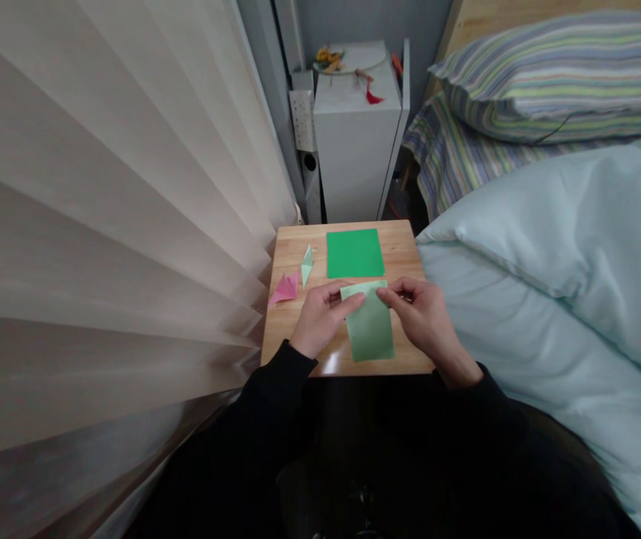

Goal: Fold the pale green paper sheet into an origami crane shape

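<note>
Altogether, four pieces of paper are in view: one pale green sheet [371, 329] in the hands, and three others on the wooden bench [404, 258]. Both hands are clamped on the sheet's upper part, a short way apart: the left hand [320, 316] pinches near its top left corner, thumb in front, and the right hand [420, 313] grips near the top right corner. The sheet is over the bench's near half; whether its lower edge touches the wood cannot be told.

Taking the sheet as the clock's centre, one bright green square [355, 253] lies flat at 12 o'clock, just beyond the hands; whether it is a single sheet or a stack is unclear. One folded pale green piece [306, 266] lies at about 11 o'clock, and one folded pink piece [285, 288] at about 10, near the left hand. The hands and sheet block the view of the bench's middle.

A pleated curtain [129, 187] closes in at 9 o'clock, beside the bench. Past the bench at 12 stands one white cabinet [357, 153], topped by one red tassel [374, 96] and yellow flowers [327, 58]. A pale blue duvet [550, 262] crowds the bench from 3 o'clock, and a striped pillow [567, 71] lies toward 1.
</note>
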Tool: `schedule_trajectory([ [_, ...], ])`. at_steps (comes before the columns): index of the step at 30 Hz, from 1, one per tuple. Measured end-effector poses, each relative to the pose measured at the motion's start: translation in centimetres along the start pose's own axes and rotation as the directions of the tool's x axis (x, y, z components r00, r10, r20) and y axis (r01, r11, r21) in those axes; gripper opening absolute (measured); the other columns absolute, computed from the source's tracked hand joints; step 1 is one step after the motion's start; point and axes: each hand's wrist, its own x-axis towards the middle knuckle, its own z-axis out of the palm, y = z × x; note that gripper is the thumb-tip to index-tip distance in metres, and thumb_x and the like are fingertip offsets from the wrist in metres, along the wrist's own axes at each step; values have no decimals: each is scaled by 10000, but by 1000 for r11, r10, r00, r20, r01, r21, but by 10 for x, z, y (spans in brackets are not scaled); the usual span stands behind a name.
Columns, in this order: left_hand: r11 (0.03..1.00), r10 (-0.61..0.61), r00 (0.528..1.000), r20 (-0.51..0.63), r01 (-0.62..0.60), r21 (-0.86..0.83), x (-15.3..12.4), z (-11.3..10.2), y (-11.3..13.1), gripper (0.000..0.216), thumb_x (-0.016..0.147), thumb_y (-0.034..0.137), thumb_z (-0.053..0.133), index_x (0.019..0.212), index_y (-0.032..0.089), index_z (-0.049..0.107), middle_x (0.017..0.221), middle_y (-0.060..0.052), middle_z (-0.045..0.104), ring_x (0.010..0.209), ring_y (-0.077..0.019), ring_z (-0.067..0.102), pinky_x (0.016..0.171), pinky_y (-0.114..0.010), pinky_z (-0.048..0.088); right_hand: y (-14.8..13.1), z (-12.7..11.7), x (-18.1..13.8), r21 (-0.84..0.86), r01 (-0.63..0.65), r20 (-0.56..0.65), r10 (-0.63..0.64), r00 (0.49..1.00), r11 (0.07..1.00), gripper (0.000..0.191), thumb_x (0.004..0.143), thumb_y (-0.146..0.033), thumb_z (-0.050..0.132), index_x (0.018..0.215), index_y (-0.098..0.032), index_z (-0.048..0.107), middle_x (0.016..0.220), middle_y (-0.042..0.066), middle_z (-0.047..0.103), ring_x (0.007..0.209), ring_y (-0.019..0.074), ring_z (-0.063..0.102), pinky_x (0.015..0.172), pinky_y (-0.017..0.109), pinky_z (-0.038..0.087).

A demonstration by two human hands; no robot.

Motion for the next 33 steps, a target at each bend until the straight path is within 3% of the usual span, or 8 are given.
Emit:
schedule_trajectory([
  [4,967,148,989,-12,-142,213,1,1,2,161,786,310,802,853,170,759,904,-57,770,876,-190,687,868,-340,537,-6,6,-6,-57,22,156,-13,988,998,290,822,-425,712,682,-173,681,614,7,644,585,134,518,558,283,353],
  [9,955,135,991,-11,-127,268,-1,5,1,89,806,259,783,787,174,766,835,-56,781,801,-188,703,806,-333,547,-8,10,-8,-145,77,228,-42,973,986,284,863,-379,667,666,-175,678,623,13,657,605,141,546,589,291,379],
  [13,963,109,993,-38,-96,251,-3,3,3,80,801,237,766,744,182,777,782,-48,780,753,-184,699,750,-316,540,-6,10,-8,-80,42,238,-22,971,996,256,851,-394,705,711,-181,730,658,18,705,612,146,564,593,290,405],
  [16,979,127,980,-154,-98,179,0,-9,5,106,768,277,798,734,179,773,736,-30,756,702,-161,658,683,-284,501,-3,6,-6,-31,-12,271,20,962,999,248,817,-416,747,736,-183,762,667,16,722,590,140,552,562,280,394],
  [20,994,108,895,-432,-95,53,5,-37,5,184,749,340,822,790,169,769,721,-3,714,664,-121,594,656,-253,459,1,-6,0,-68,-37,304,56,951,997,279,790,-447,769,698,-184,754,626,7,699,566,135,532,557,279,383],
  [22,997,71,883,-464,-73,14,6,-47,4,215,718,344,838,793,160,755,720,0,696,661,-112,578,644,-240,453,3,-14,4,-83,-15,277,38,960,996,271,796,-443,764,714,-186,757,672,17,720,608,144,560,596,288,410],
  [28,988,-90,971,-220,115,102,1,-57,2,246,729,376,817,722,163,694,735,-19,666,664,-125,605,606,-239,505,8,-30,15,12,-21,-26,21,999,1000,242,750,-422,802,763,-188,742,726,19,722,666,154,598,664,301,454],
  [33,916,-207,966,-152,246,317,4,-69,-13,226,776,276,767,632,170,629,593,-4,587,521,-109,546,481,-207,437,24,-30,19,-246,54,-26,-62,998,968,192,831,-360,696,764,-180,709,716,32,700,656,169,588,644,311,435],
])
